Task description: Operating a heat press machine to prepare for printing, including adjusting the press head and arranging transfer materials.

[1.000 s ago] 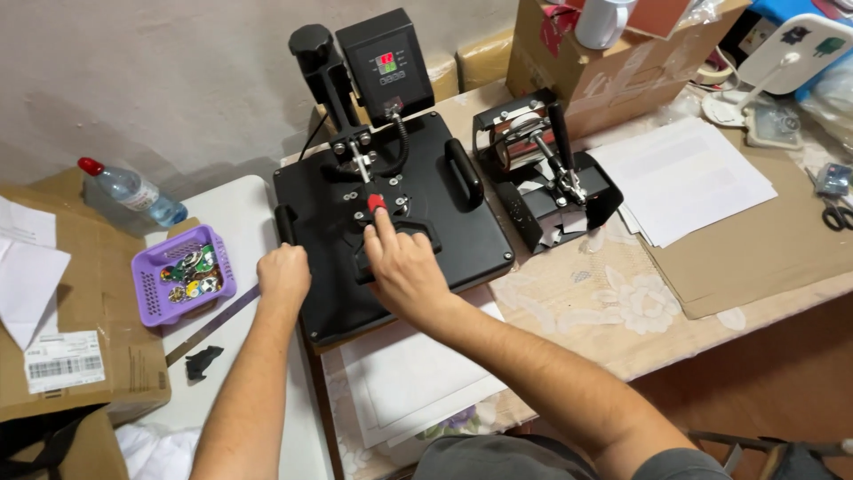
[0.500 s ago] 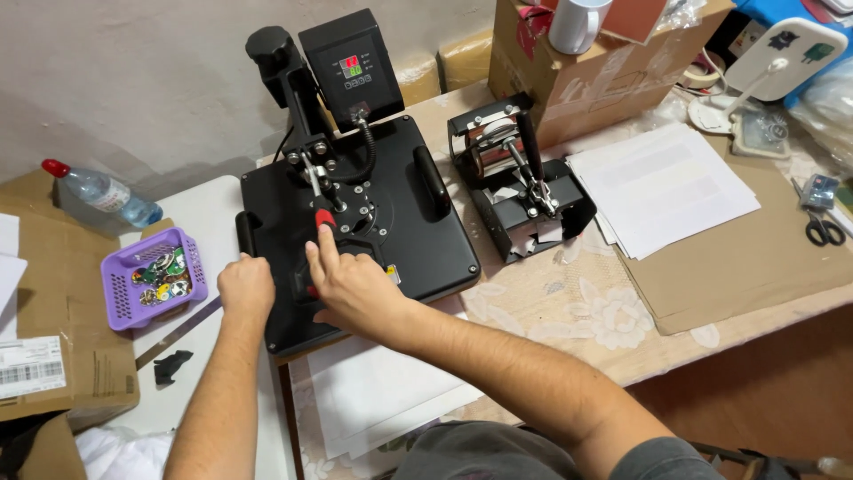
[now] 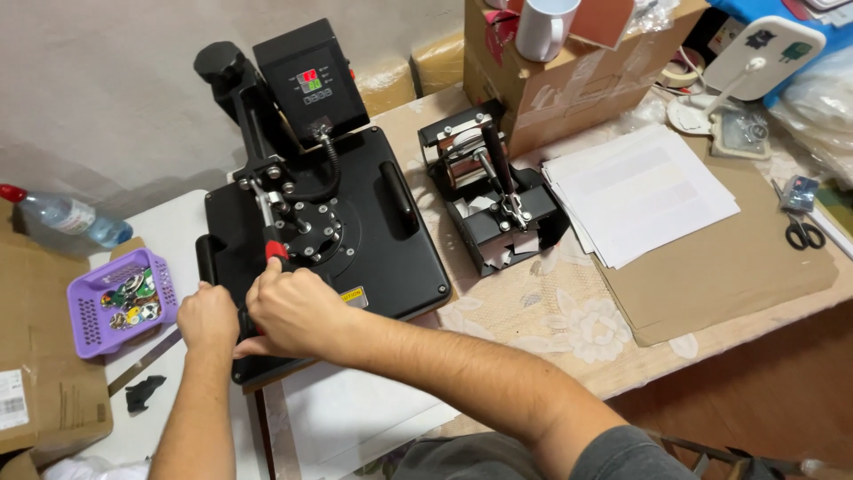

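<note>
Both hands, left hand (image 3: 207, 317) and right hand (image 3: 289, 307), are closed on the front edge of the black heat press (image 3: 355, 240), just right of the purple basket (image 3: 111, 302).

Black heat press (image 3: 355, 231) is filling the middle of the frame, its lever tip (image 3: 275, 250) showing red and its control box (image 3: 309, 82) glowing red and green on a small display. At the left edge a purple basket (image 3: 89, 307) is holding bits of many colours, and above it a clear bottle (image 3: 62, 216) is wearing a red cap. A black mug press (image 3: 498, 200) is sitting right of centre. White paper sheets (image 3: 640, 191) are lying on brown cardboard (image 3: 729, 276). The tablecloth (image 3: 569, 320) is showing a cream floral pattern. A white mug (image 3: 542, 27) is standing at the top, black-handled scissors (image 3: 804, 233) at the right edge.
</note>
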